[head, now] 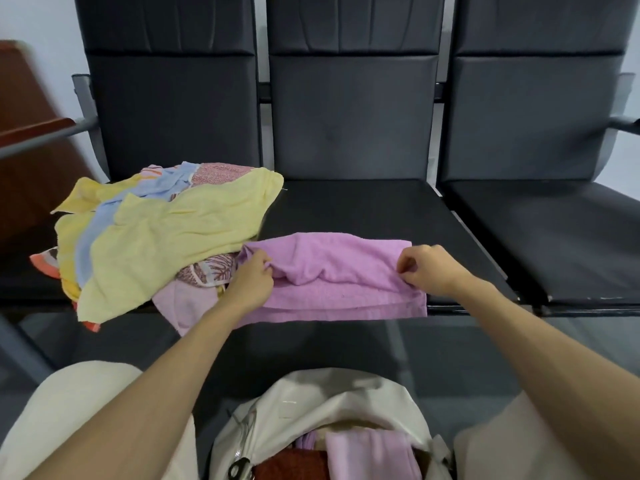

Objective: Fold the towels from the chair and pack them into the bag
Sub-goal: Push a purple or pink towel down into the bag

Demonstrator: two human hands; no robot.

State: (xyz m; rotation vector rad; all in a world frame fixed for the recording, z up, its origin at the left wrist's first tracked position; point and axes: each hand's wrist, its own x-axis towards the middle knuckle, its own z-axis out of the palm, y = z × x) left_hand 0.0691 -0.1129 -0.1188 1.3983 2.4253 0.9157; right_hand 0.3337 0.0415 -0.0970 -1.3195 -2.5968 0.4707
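A pink towel (341, 271) lies partly folded on the front of the middle black seat (363, 209), its lower edge hanging over the seat's rim. My left hand (251, 282) pinches its left end and my right hand (431, 271) pinches its right end. A heap of unfolded towels (166, 233), yellow, blue, pink and patterned, covers the left seat. The beige bag (332, 400) stands open between my knees, with a folded pink towel (370, 452) and a dark red one (294, 465) inside.
The right seat (561, 237) of the three-seat black bench holds nothing. A brown wooden piece of furniture (31, 133) stands at the far left. Grey floor lies under the bench.
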